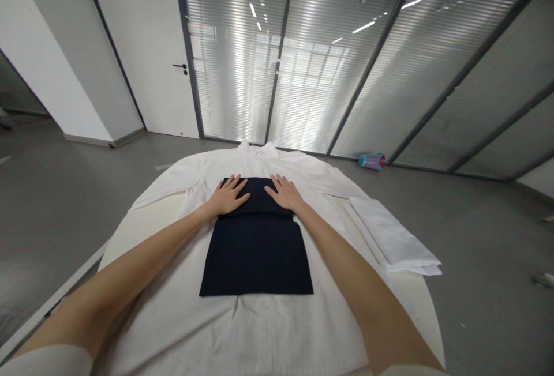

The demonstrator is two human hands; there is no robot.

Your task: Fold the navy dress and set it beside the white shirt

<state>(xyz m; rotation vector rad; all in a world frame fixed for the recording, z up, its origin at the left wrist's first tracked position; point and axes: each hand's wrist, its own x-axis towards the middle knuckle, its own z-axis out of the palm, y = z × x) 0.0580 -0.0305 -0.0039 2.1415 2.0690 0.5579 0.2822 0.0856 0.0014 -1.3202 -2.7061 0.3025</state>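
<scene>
place: office | evidence: glass partition walls with blinds (pixel 303 76) at 12 o'clock, white door (pixel 151 47) at 11, grey floor (pixel 56 191)

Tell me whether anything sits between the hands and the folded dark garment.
Nothing visible does. The left hand and right hand both lie flat on the far end of the folded dark garment, which rests on the white shirt.

At the centre of the frame your folded garment (pixel 257 249) lies on top of the spread shirt (pixel 268 330), which covers the bench (pixel 142 226). Your left hand (pixel 228 196) and right hand (pixel 284 192) rest flat on the garment's upper edge, side by side and apart. A folded cloth (pixel 392 237) lies at right on the bench. A bottle (pixel 371 161) lies on the floor (pixel 60 191), upper right, before the glass wall (pixel 303 76).
</scene>
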